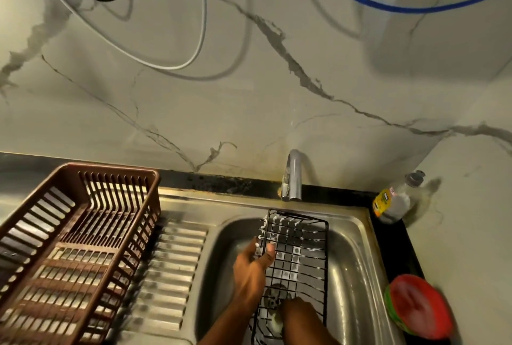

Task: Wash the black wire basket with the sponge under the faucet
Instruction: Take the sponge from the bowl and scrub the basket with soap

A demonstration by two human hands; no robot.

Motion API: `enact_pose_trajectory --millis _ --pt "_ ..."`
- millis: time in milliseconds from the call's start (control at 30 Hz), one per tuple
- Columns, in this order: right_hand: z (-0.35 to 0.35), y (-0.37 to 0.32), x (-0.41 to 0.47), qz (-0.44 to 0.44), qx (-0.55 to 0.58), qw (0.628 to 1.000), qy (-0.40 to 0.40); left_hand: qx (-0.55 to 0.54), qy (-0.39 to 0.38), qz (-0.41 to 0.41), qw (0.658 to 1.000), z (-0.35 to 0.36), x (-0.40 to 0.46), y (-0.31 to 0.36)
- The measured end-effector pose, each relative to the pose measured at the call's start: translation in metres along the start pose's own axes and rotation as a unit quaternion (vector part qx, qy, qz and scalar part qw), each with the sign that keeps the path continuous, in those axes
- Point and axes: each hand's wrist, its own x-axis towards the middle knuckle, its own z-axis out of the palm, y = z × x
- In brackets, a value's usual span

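Note:
The black wire basket [299,256] stands tilted in the steel sink [357,261], streaked with white foam. My left hand [253,264] grips its left rim, thumb over the wire. My right hand [297,314] is low at the basket's near end, pressing a pale sponge [277,322] against the wires; only part of the sponge shows. The chrome faucet [292,175] rises behind the sink, its spout over the basket's far end. I cannot tell whether water runs.
A brown plastic dish rack [77,247] sits on the ribbed drainboard [169,269] at left. A dish soap bottle [393,203] stands in the back right corner. A red and green round container [418,306] lies on the black counter at right.

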Motion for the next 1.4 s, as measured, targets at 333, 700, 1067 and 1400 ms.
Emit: enact_pose_trajectory --millis 333,700,1067,1400 --pt "0.019 0.037 0.005 -0.076 0.361 0.921 -0.123 -0.003 0.008 -0.006 1.0 0.002 0.002 0.004" --pt "-0.022 0.059 -0.013 -0.104 0.536 0.833 -0.087 0.058 -0.028 -0.063 0.996 0.012 0.005 0.007" --pt "-0.02 0.079 -0.006 -0.179 0.543 0.818 -0.059 0.033 0.003 -0.056 0.998 -0.039 0.021 0.024" --pt "-0.018 0.116 0.018 -0.213 0.601 0.75 -0.176 -0.163 -0.18 -0.351 0.904 -0.037 0.011 -0.032"
